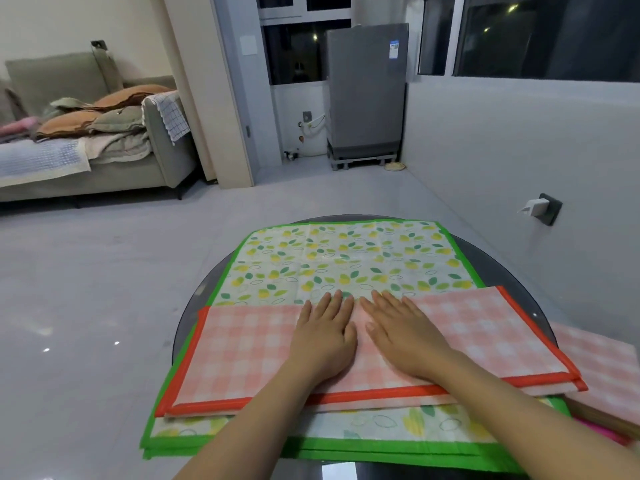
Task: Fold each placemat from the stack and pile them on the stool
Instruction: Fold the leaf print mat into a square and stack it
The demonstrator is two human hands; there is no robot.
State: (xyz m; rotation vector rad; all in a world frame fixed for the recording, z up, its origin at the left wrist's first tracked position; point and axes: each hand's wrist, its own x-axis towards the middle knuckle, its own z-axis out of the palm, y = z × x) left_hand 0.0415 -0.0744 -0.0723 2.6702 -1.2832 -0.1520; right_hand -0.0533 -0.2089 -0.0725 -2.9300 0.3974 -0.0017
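- A round dark glass table (512, 271) carries a stack of placemats, which covers most of its top.
- The top of the stack is a leaf-print placemat (346, 261) with a green border, spread flat; more green edges show beneath it at the table's near edge.
- On the near half of that mat lies a pink checked placemat (242, 344) with an orange-red border, folded in half, its fold along the far side and its bordered edges toward the near edge of the table.
- The left hand (323, 336) lies flat on the folded pink mat near its middle, fingers straight and together, pressing down and gripping nothing.
- The right hand (403, 336) lies flat just beside it, fingers straight and slightly spread, also pressing the mat with no grip.
- The fingertips of both hands reach the fold line.
- At the table's right edge, another pink checked cloth (602, 362) lies lower down, beyond the rim; what it rests on cannot be told.
- Beyond the table: a grey tiled floor (86, 289), a sofa (104, 168) heaped with cushions at far left, and a grey appliance (367, 91) by the window.
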